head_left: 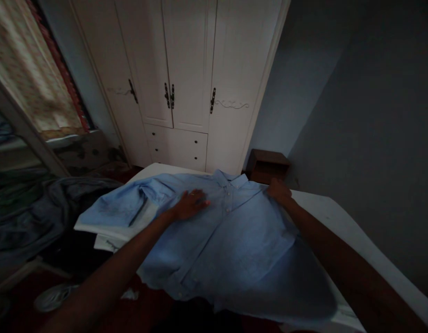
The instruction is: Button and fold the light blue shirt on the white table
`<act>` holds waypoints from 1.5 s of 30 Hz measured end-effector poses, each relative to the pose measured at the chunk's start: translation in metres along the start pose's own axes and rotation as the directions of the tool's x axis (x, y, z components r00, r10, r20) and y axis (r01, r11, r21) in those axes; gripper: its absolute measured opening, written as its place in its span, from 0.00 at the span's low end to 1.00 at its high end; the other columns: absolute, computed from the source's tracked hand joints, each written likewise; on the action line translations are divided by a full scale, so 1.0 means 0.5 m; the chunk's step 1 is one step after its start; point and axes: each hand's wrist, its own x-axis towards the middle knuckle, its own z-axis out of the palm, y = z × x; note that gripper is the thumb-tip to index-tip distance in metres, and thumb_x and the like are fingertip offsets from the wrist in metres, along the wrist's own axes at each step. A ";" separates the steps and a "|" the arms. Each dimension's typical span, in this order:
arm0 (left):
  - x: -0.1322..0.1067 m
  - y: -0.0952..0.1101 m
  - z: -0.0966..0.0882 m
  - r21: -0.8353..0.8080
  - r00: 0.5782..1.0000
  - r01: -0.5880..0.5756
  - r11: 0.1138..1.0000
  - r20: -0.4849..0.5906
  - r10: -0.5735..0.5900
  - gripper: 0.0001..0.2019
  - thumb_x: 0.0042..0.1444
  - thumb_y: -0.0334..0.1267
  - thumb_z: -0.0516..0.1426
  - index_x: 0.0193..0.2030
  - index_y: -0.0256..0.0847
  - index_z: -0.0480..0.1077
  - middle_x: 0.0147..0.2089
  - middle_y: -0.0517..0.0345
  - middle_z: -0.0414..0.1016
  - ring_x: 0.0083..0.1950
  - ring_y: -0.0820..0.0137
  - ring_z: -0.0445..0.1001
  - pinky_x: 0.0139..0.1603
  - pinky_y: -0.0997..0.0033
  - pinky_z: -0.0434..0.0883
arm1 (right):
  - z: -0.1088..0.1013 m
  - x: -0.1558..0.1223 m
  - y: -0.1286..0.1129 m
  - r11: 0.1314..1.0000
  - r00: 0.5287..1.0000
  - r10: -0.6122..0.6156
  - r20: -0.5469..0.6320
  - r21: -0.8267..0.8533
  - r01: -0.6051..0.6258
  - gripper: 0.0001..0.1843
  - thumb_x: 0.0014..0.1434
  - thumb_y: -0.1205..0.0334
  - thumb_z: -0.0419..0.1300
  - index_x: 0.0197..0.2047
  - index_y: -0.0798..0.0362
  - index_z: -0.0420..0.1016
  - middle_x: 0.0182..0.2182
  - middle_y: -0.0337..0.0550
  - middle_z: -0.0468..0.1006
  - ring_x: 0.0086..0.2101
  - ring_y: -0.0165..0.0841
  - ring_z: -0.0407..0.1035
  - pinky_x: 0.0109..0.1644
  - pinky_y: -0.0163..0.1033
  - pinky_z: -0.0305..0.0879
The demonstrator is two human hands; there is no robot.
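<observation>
Far left of frame: dark heaped clothing (54,212), off to the side of the worktop (318,203), clear of both hands. Looks parked there to leave room, my read.

Next, left of centre: one sleeve (112,208) of the blue shirt (252,240), bent and lying out toward the worktop's left edge. Probably out there so it doesn't bunch under the body.

Left hand (191,205): palm down on the shirt's chest, left of the collar (231,179). Fingers apart, gripping nothing. Likely there to press cloth flat or hold it steady while the other side gets handled. Shirt is directly under this hand, running out to both sides of it and down the frame.

Centre: shirt front up, collar at the far side, body toward the wearer. Button placket (209,238) slants down-left from the collar. Hem hangs past the worktop's near edge at bottom centre; shirt seems a bit long for that depth. Can't tell if every button is done up.

Right of centre: right hand (279,190), fingers curled and apparently clamped on the shirt's shoulder edge. Probably keeps that edge taut against the left hand's press. Shirt lies left of and below this hand. Second sleeve: can't make it out, too dark.
</observation>
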 end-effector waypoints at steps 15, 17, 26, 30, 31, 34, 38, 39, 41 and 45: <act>-0.259 -0.302 -0.248 0.130 0.686 0.686 0.716 -0.442 -0.578 0.33 0.47 0.56 0.58 0.54 0.31 0.68 0.52 0.35 0.74 0.52 0.47 0.73 0.48 0.57 0.70 | 0.045 -0.238 -0.278 0.326 0.371 -0.886 -0.279 0.196 0.925 0.15 0.64 0.61 0.53 0.50 0.54 0.75 0.53 0.53 0.73 0.54 0.42 0.67 0.60 0.52 0.63; -0.280 -0.330 -0.257 0.075 0.739 0.651 0.755 -0.290 -0.608 0.30 0.46 0.57 0.58 0.49 0.35 0.72 0.48 0.42 0.77 0.48 0.54 0.75 0.44 0.64 0.70 | 0.038 -0.265 -0.333 0.242 0.317 -0.894 -0.316 0.256 0.936 0.13 0.64 0.61 0.53 0.49 0.53 0.75 0.50 0.52 0.75 0.52 0.41 0.68 0.59 0.51 0.64; -0.315 -0.281 -0.260 0.053 0.778 0.495 0.867 -0.472 -0.415 0.18 0.56 0.43 0.51 0.43 0.37 0.77 0.43 0.47 0.79 0.44 0.59 0.76 0.47 0.64 0.70 | 0.005 -0.374 -0.557 0.078 0.233 -0.889 -0.394 0.371 0.925 0.12 0.63 0.67 0.52 0.46 0.54 0.75 0.44 0.48 0.77 0.46 0.37 0.70 0.55 0.45 0.67; -0.320 -0.207 -0.250 0.129 0.782 0.416 0.900 -0.556 -0.282 0.18 0.61 0.41 0.48 0.50 0.39 0.74 0.48 0.47 0.76 0.48 0.59 0.74 0.52 0.63 0.69 | -0.004 -0.413 -0.623 0.100 0.218 -0.903 -0.370 0.314 0.944 0.22 0.62 0.70 0.50 0.59 0.52 0.66 0.52 0.49 0.72 0.50 0.38 0.69 0.53 0.44 0.68; -0.320 -0.187 -0.245 0.143 0.793 0.401 0.905 -0.548 -0.265 0.18 0.61 0.40 0.48 0.52 0.40 0.73 0.49 0.47 0.75 0.48 0.59 0.74 0.51 0.62 0.70 | -0.007 -0.417 -0.637 0.112 0.211 -0.909 -0.360 0.278 0.954 0.26 0.62 0.72 0.50 0.63 0.51 0.62 0.56 0.50 0.69 0.51 0.39 0.68 0.52 0.43 0.68; -0.323 -0.137 -0.221 0.175 0.863 0.313 0.934 -0.462 -0.203 0.18 0.61 0.37 0.48 0.55 0.42 0.70 0.53 0.47 0.73 0.51 0.59 0.73 0.52 0.62 0.70 | -0.016 -0.413 -0.669 0.077 0.128 -0.956 -0.264 0.195 0.978 0.31 0.60 0.75 0.49 0.65 0.47 0.61 0.62 0.47 0.64 0.51 0.39 0.68 0.50 0.42 0.69; -0.348 -0.120 -0.179 0.133 0.897 0.247 0.960 -0.405 -0.175 0.22 0.60 0.39 0.52 0.61 0.43 0.64 0.54 0.49 0.73 0.54 0.58 0.72 0.57 0.59 0.67 | -0.022 -0.381 -0.675 -0.031 -0.016 -0.994 -0.105 0.149 0.988 0.17 0.61 0.73 0.53 0.49 0.51 0.77 0.48 0.45 0.76 0.47 0.37 0.71 0.49 0.40 0.68; -0.358 -0.126 -0.169 0.122 0.887 0.265 0.956 -0.420 -0.192 0.25 0.59 0.41 0.53 0.64 0.42 0.61 0.54 0.48 0.73 0.54 0.57 0.72 0.57 0.58 0.67 | -0.021 -0.372 -0.667 -0.037 -0.024 -0.994 -0.107 0.127 0.991 0.15 0.61 0.72 0.54 0.46 0.52 0.78 0.45 0.46 0.77 0.46 0.37 0.72 0.49 0.40 0.68; -0.381 -0.147 -0.152 0.117 0.858 0.318 0.941 -0.457 -0.233 0.30 0.58 0.44 0.55 0.66 0.40 0.57 0.55 0.45 0.73 0.57 0.54 0.70 0.58 0.54 0.65 | -0.015 -0.353 -0.644 -0.034 -0.018 -0.984 -0.180 0.091 0.995 0.13 0.61 0.71 0.55 0.45 0.53 0.78 0.46 0.47 0.77 0.45 0.37 0.71 0.48 0.39 0.68; -0.413 -0.199 -0.133 0.116 0.841 0.369 0.922 -0.465 -0.278 0.26 0.57 0.43 0.54 0.62 0.42 0.65 0.55 0.47 0.74 0.58 0.53 0.67 0.57 0.53 0.64 | 0.006 -0.325 -0.587 0.015 0.051 -0.929 -0.367 0.103 0.995 0.12 0.63 0.68 0.55 0.46 0.52 0.78 0.48 0.47 0.74 0.45 0.35 0.71 0.49 0.38 0.68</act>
